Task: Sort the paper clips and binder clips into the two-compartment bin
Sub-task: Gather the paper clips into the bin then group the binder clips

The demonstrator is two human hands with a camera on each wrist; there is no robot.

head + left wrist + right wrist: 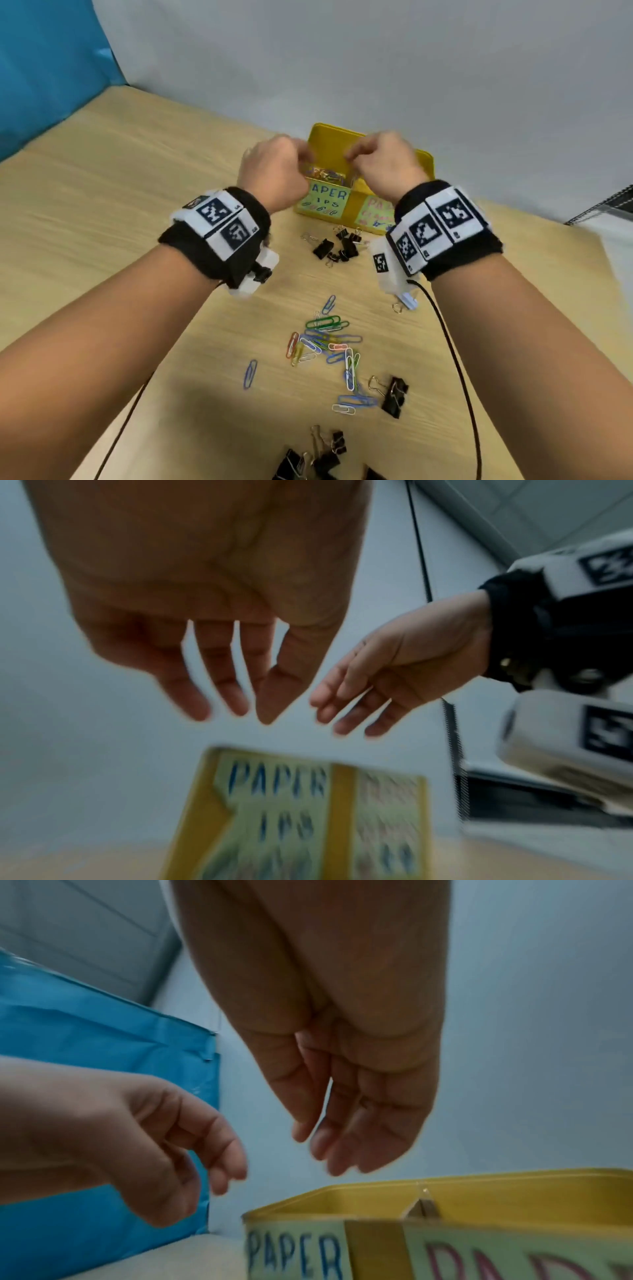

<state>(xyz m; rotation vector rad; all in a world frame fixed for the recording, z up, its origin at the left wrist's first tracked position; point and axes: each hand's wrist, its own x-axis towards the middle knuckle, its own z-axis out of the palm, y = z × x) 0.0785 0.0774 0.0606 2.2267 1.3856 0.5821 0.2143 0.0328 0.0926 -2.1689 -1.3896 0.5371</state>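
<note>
The yellow two-compartment bin (423,161) stands at the back of the wooden table; its left label reads "PAPER". Coloured paper clips (325,174) lie in its left compartment. My left hand (301,154) and right hand (352,156) hover side by side over the bin. In the wrist views the left hand (232,710) and the right hand (329,1150) have relaxed, nearly straight fingers and hold nothing. A loose pile of paper clips (325,339) lies mid-table. Black binder clips (335,246) lie in front of the bin, one (394,397) lies beside the pile, and more (315,455) lie at the near edge.
A single blue paper clip (250,374) lies left of the pile. A spiral-bound notebook (603,209) sits at the right edge. A blue sheet (44,68) hangs at the back left, and a grey wall lies behind the bin. Black cables (455,359) trail from both wrists.
</note>
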